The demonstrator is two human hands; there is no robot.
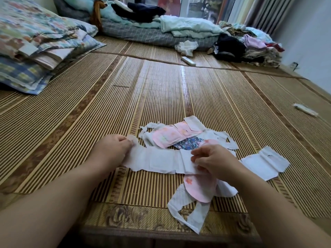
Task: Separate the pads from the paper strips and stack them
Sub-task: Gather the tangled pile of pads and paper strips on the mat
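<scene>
A long white paper strip (157,161) lies flat across the bamboo mat (89,133) in front of me. My left hand (114,145) pinches its left end. My right hand (213,159) pinches its right part with thumb and fingers. Below my right hand a pink pad with a flower print (199,187) lies on torn white paper (189,210). Behind the strip sits a loose pile: a pink pad (166,137), a blue patterned piece (189,145) and white paper scraps (193,123). Another white paper piece (265,162) lies to the right.
Folded quilts and pillows (35,45) are stacked at the far left. Bedding (143,31) and a heap of clothes (250,45) line the back. A white remote (188,61) and a white tube (305,110) lie on the mat.
</scene>
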